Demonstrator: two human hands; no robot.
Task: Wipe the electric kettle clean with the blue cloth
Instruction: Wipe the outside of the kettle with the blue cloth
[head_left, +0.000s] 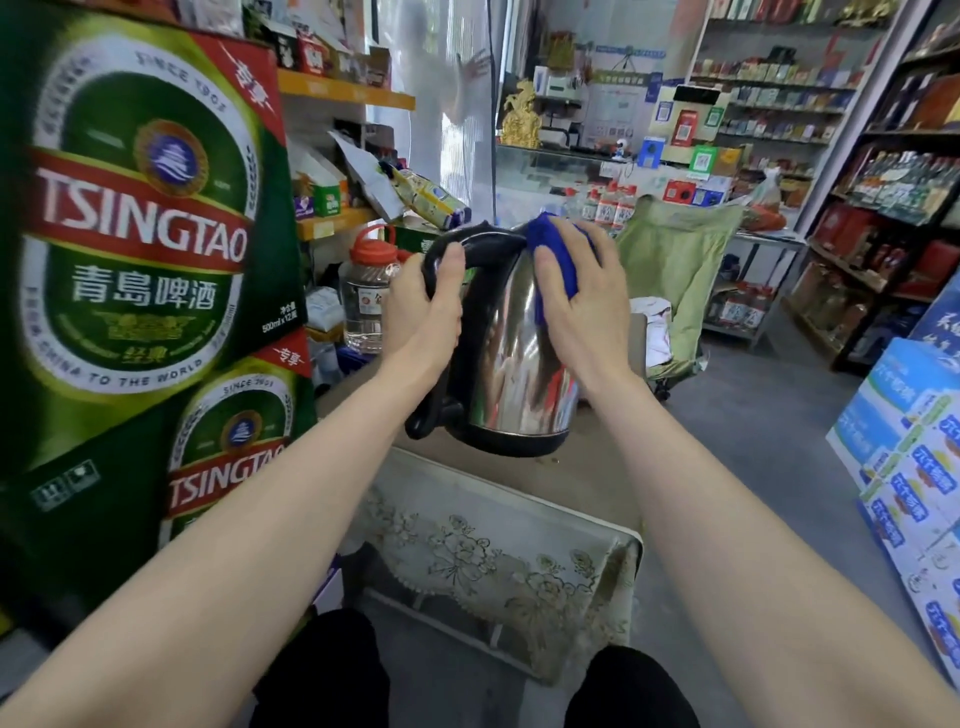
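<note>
Nearest the person: both knees in dark trousers, and just beyond them a low counter (597, 488) with a floral lace cover (498, 566) draped over its near edge. Both bare forearms reach out over this. The electric kettle (511, 358), steel body with black base and handle, is held up above the far part of the counter and tilted, base toward the person; whether the base edge touches the surface cannot be told. Left hand (423, 306) is curled closed around the black handle on the kettle's left side, thumb over the top. Right hand (582, 291) lies fairly flat, fingers spread, pressing the bunched blue cloth (556, 254) against the upper right of the steel wall near the lid; the cloth is trapped between palm and kettle. Judgement: wiping is under way at the top of the body. The near face reflects brightly and shows no obvious marks, though blur prevents certainty. The far side, base, handle and lid cannot be assessed and probably remain to be done. Farther left, stacked green beer cartons (140, 234); beyond, a clear jar with a red lid (366, 291) and shop shelves (779, 83).
</note>
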